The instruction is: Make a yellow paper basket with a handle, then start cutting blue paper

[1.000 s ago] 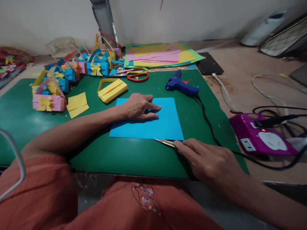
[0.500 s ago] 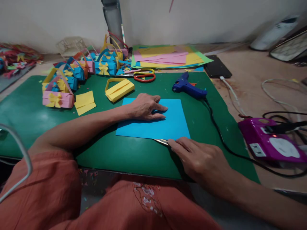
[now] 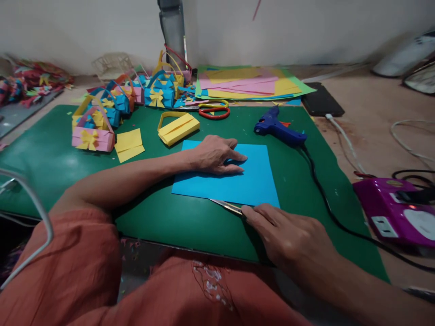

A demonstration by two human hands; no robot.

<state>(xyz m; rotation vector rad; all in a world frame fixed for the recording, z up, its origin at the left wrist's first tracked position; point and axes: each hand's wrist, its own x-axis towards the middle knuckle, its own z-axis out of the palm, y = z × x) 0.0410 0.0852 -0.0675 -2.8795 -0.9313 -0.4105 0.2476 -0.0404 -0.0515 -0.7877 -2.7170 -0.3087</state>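
Note:
Fingers stretched, my left hand (image 3: 219, 156) lies flat on a sheet of blue paper (image 3: 258, 176) and presses it to the green mat (image 3: 163, 217). My right hand (image 3: 288, 231) is closed around a slim, pointed metal blade (image 3: 227, 206), whose handle is hidden in the fist. The blade's tip points left and lies at the near edge of the blue paper; I cannot tell if it is under the sheet. Beyond my left hand is a yellow paper basket (image 3: 179, 130) lying tipped over. A creased yellow paper piece (image 3: 129, 145) is left of it.
Several finished paper baskets (image 3: 93, 138) stand at the back left. Scissors (image 3: 215, 111) and stacked coloured paper (image 3: 238, 83) lie at the back. A blue glue gun (image 3: 279, 129) trails its cord to a purple power box (image 3: 394, 213) on the right. A phone (image 3: 322, 99) is charging.
The blade's tip has slid left along the paper's near edge. My left hand stays on the paper. The whole view has shifted slightly.

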